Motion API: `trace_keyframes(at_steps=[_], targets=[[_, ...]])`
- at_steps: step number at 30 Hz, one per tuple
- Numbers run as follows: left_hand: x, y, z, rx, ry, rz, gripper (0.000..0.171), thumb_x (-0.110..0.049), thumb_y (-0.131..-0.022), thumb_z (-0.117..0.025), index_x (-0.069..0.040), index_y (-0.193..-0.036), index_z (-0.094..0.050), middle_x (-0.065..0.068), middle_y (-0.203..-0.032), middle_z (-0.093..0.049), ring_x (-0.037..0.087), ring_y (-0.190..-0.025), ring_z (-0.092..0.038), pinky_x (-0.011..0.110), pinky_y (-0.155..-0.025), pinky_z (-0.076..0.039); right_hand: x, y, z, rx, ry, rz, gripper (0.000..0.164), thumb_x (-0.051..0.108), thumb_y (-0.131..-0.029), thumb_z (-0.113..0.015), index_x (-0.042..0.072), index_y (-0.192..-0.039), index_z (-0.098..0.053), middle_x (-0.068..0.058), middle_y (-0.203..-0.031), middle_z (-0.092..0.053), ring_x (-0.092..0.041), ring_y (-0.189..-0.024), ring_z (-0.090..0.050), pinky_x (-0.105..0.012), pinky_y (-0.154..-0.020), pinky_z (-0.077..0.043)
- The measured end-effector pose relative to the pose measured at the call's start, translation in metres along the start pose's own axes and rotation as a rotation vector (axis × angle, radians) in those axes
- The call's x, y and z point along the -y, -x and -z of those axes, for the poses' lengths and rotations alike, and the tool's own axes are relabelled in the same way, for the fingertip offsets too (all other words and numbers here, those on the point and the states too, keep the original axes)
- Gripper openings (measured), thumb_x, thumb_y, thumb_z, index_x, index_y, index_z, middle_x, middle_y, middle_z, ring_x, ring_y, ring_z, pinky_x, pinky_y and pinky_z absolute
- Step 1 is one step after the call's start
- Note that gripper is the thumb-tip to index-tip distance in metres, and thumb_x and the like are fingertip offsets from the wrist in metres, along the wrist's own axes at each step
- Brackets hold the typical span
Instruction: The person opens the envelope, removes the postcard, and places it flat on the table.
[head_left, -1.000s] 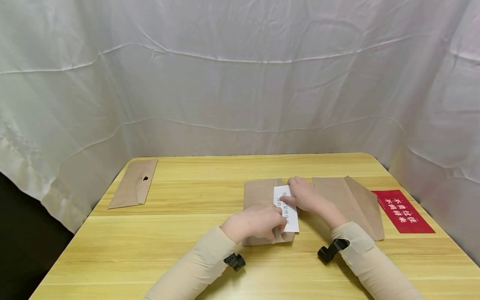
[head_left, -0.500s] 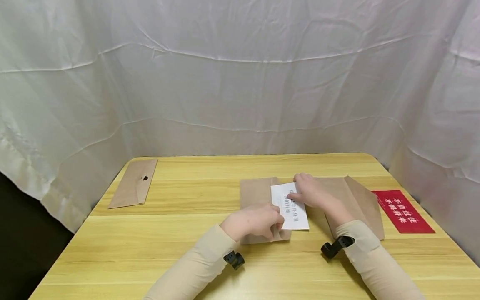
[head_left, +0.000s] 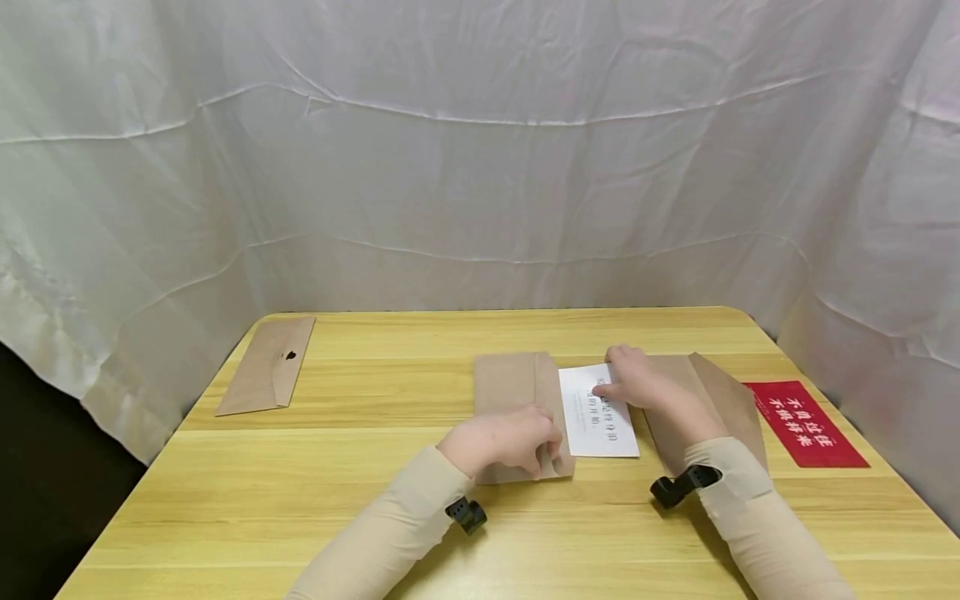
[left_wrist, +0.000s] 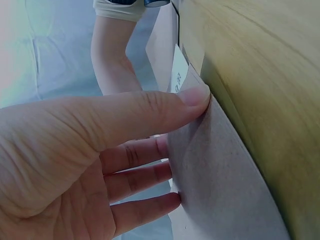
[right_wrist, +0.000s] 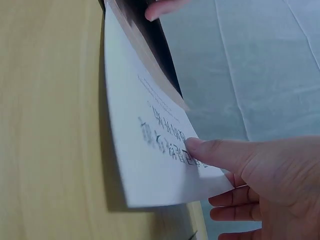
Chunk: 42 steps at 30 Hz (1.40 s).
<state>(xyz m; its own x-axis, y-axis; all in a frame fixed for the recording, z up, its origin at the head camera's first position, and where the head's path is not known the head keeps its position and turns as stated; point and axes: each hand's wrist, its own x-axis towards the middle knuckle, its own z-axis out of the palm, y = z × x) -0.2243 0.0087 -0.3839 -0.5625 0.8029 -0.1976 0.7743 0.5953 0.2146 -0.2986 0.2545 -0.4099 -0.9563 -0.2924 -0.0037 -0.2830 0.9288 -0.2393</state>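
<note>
A brown paper envelope (head_left: pixel 506 383) lies in the middle of the table in the head view. My left hand (head_left: pixel 506 440) pinches its near right corner by the opening; in the left wrist view the thumb (left_wrist: pixel 192 100) presses on the paper with fingers behind it. Between thumb and fingers, my right hand (head_left: pixel 637 383) holds the far right part of a white card (head_left: pixel 596 425) with dark printed characters. Nearly the whole card shows, its left edge right at the envelope's opening. In the right wrist view the card (right_wrist: pixel 140 135) bends slightly and the envelope's dark inside (right_wrist: pixel 150 45) shows.
Another brown envelope (head_left: pixel 723 400), flap opened out, lies under the right forearm. Beside it at the right is a red card (head_left: pixel 810 425) with white characters. A closed envelope (head_left: pixel 266 367) with a dark mark lies far left. White curtain (head_left: pixel 480 183) surrounds the table's back.
My right hand has moved right with the white card, sliding it out of the envelope. The left hand and the envelope have shifted slightly left.
</note>
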Motion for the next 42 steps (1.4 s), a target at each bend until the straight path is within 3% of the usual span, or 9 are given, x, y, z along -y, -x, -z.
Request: trace_keyframes(at_steps=[19, 34, 42], targets=[[0.005, -0.001, -0.003, -0.017, -0.023, 0.003, 0.021, -0.014, -0.074, -0.084, -0.018, -0.090, -0.071, -0.010, -0.088, -0.058, 0.002, -0.079, -0.050, 0.011, -0.070, -0.042, -0.018, 0.005, 0.004, 0.042, 0.028, -0.036, 0.054, 0.035, -0.084, -0.075, -0.006, -0.111, -0.054, -0.021, -0.103, -0.057, -0.032, -0.092, -0.052, -0.046, -0.081, -0.045], [0.013, -0.001, -0.001, 0.009, 0.038, -0.003, 0.021, -0.011, -0.075, -0.082, -0.015, -0.093, -0.071, -0.006, -0.096, -0.066, 0.001, -0.081, -0.053, 0.011, -0.073, -0.044, -0.024, 0.004, 0.003, 0.076, 0.059, -0.061, 0.056, 0.043, -0.084, -0.073, -0.003, -0.111, -0.055, -0.017, -0.103, -0.058, -0.028, -0.088, -0.052, -0.043, -0.077, -0.045], [0.023, 0.000, 0.000, 0.065, 0.088, 0.046, 0.023, -0.007, -0.074, -0.081, -0.016, -0.092, -0.071, -0.008, -0.092, -0.061, 0.003, -0.079, -0.052, 0.014, -0.072, -0.045, -0.019, 0.001, -0.003, 0.084, 0.055, -0.050, 0.057, 0.046, -0.085, -0.071, -0.001, -0.112, -0.056, -0.017, -0.104, -0.058, -0.027, -0.089, -0.052, -0.043, -0.080, -0.046]])
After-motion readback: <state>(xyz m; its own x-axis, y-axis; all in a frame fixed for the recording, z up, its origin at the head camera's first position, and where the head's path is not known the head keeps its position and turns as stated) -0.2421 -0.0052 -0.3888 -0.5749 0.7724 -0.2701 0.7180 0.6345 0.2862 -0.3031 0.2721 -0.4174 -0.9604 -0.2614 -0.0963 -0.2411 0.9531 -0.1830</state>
